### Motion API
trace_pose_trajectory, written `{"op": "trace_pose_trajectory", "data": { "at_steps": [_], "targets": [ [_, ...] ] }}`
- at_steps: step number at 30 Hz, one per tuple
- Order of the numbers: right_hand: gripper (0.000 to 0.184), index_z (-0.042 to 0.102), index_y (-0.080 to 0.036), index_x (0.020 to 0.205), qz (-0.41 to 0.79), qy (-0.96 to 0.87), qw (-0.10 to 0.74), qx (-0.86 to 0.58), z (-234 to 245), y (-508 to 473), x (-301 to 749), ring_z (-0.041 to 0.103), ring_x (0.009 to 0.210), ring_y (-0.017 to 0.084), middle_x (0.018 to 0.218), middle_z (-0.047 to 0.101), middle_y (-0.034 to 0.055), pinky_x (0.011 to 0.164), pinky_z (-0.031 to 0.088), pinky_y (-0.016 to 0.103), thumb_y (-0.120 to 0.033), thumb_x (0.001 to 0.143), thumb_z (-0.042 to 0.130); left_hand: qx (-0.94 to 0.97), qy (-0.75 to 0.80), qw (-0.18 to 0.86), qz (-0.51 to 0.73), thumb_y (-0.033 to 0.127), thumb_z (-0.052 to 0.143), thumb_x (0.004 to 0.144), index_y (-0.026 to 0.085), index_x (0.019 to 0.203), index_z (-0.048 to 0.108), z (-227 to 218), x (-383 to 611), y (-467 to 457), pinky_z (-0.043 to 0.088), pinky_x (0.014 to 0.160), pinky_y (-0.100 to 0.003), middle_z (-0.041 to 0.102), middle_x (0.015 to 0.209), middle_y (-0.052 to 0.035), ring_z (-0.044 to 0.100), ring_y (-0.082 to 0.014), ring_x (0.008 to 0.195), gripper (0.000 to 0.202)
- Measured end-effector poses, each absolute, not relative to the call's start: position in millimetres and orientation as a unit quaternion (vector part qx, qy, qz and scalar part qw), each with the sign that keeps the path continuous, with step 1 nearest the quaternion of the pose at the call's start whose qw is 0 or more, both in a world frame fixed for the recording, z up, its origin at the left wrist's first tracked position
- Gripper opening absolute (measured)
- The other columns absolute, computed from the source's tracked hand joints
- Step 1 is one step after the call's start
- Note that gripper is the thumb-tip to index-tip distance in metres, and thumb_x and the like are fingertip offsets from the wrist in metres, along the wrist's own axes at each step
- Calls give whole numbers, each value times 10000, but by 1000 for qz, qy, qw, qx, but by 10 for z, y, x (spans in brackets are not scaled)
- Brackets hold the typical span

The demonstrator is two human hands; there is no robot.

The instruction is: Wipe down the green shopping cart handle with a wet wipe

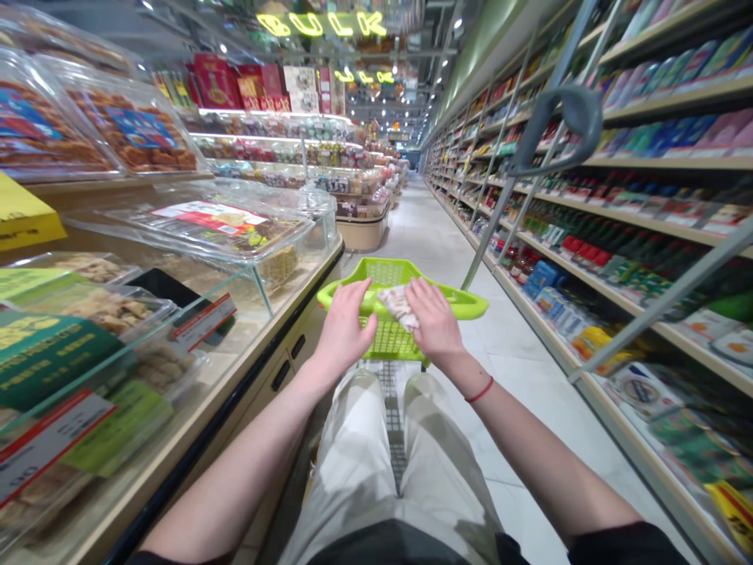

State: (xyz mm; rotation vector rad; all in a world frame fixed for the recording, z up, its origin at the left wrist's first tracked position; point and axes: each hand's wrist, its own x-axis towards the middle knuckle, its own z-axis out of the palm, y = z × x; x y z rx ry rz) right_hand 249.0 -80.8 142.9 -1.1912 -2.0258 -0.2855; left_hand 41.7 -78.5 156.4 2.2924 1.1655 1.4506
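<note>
Between my two hands is the bright green handle (467, 304) of a shopping cart, with a green mesh panel (385, 337) below it. My left hand (348, 326) lies on the left part of the handle, fingers stretched out and thumb apart. My right hand (436, 318) presses a crumpled white patterned cloth (398, 306) against the middle of the handle. The fingers cover part of the cloth, and a red cord circles that wrist.
Close on the left stands a display counter (282, 322) with packed snacks in clear boxes (229, 220). Tall stocked shelves (647, 157) line the right, crossed by a grey pole with a loop handle (556, 129). A tiled aisle (415, 212) runs ahead between them.
</note>
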Motion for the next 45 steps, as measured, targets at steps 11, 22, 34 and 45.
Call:
{"op": "trace_pose_trajectory", "data": {
  "at_steps": [11,22,34,45],
  "targets": [
    [632,428,-86,1479,-201,-844,177,-465,1471,-710,2320,401,1413,264,1535,431,142,1189,270,424,-139,853,488,852,448,-121,243,108,472,820,143,1388,468,1402,260,-508,213,1224,-547,559,1417,-132,471,-287,1355,569],
    [478,505,-133,1433,-171,-812,207,-518,1532,-592,1994,430,1390,279,1485,507,108,1164,288,448,-283,1003,359,857,429,-99,266,105,474,840,158,1277,550,1329,257,-438,278,1202,-515,657,1230,-104,575,-262,1184,446],
    [494,524,-93,1413,-160,-745,225,-607,1512,-628,2166,447,1380,290,1460,526,145,1159,293,453,-308,1015,326,840,450,-108,282,243,550,899,211,1334,530,1252,245,-417,163,1202,-625,655,1229,-96,562,-291,1179,436],
    [480,558,-175,1398,-170,-777,237,-558,1522,-552,2216,485,1348,256,1441,558,88,1145,317,428,-341,1033,295,838,453,-110,283,285,577,903,189,1246,564,1277,241,-420,196,1208,-569,668,1191,-91,574,-282,1164,356]
  ]
}}
